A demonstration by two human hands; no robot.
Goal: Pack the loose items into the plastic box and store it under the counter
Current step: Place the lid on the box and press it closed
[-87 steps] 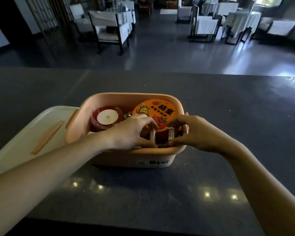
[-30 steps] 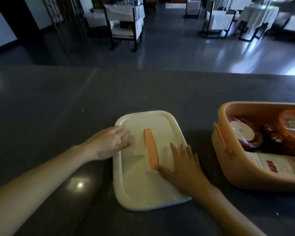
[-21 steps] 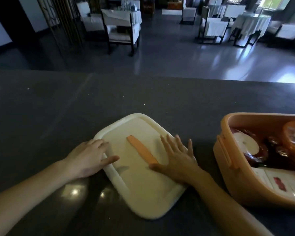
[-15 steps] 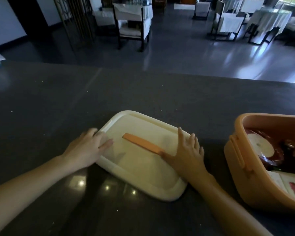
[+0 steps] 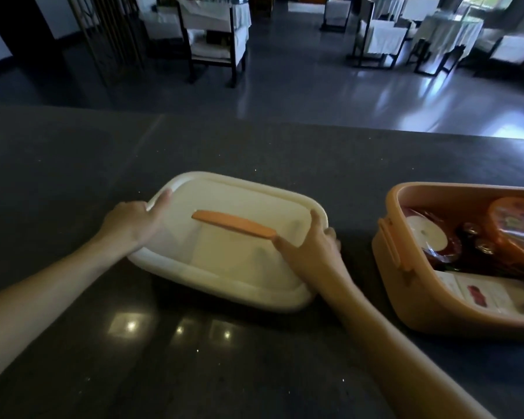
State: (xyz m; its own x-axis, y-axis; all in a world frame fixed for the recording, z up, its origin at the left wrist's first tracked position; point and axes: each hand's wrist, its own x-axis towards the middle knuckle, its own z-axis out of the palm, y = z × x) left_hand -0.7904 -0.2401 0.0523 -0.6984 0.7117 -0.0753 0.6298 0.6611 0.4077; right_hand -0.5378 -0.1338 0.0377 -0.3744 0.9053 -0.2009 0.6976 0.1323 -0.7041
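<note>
A cream lid (image 5: 224, 267) with an orange strip handle (image 5: 233, 227) lies on the dark counter, its long side across my view. My left hand (image 5: 130, 222) grips its left end, thumb on top. My right hand (image 5: 312, 249) grips its right end, fingers curled over the rim. The near edge looks slightly raised off the counter. To the right stands the orange plastic box (image 5: 394, 252), open, holding a red round tub with a white top (image 5: 427, 237), an orange bowl pack (image 5: 518, 231), small dark items and white packets (image 5: 481, 294).
The dark counter (image 5: 254, 358) stretches wide around the lid and box; its far edge drops to a dining room floor with chairs (image 5: 215, 40) and tables (image 5: 445, 31) beyond.
The hands left the box and went to the lid. They turned it from lengthwise to crosswise, and now both grip its ends instead of resting flat on it.
</note>
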